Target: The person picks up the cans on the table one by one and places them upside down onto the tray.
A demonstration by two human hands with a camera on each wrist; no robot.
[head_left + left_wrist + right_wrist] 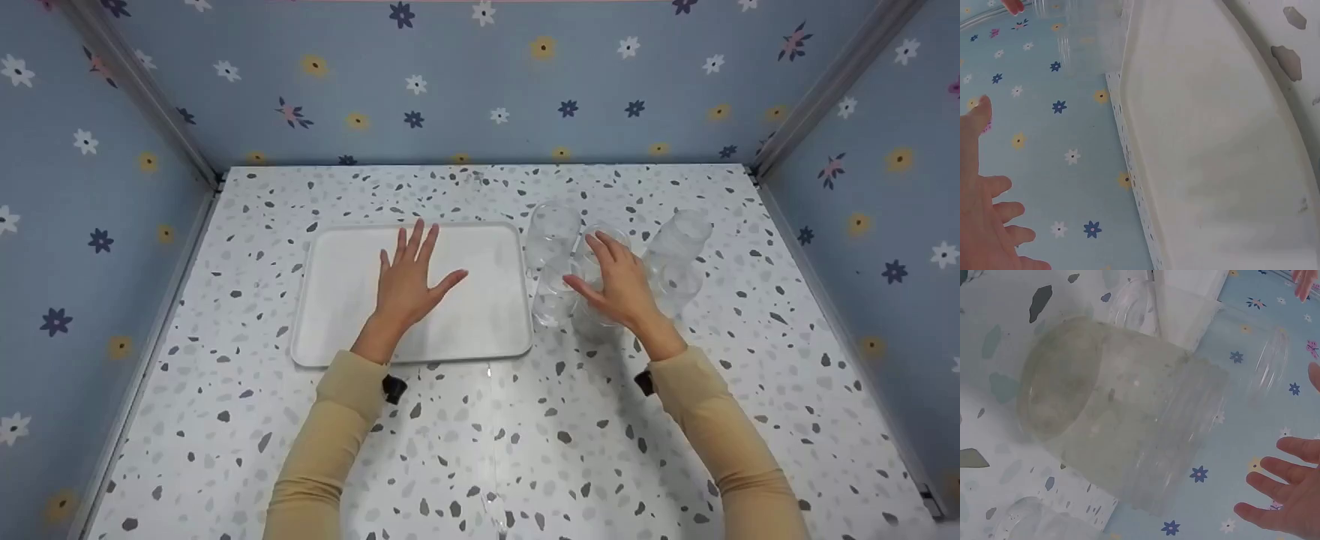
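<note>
My left hand [407, 289] hovers over the white rectangular tray [487, 300], fingers spread and thumb out to the right. Nothing is held in it. To the tray's right stand several clear, see-through jars [553, 229]. My right hand [621, 289] is above the middle of this group with its fingers apart, hiding part of the jars beneath. In the right wrist view, the nearest jar [1117, 405] has a round base and a ridged band near its mouth. The fingers [1275, 486] are beside the jar's mouth end, with a visible gap between them.
Speckled white tabletop [480, 450] stretches in front of the tray and jars. Blue flowered panels [465, 82] close off the back and both sides. More clear jars [679, 232] stand right of my right hand. One jar [555, 300] is close to the tray's right edge.
</note>
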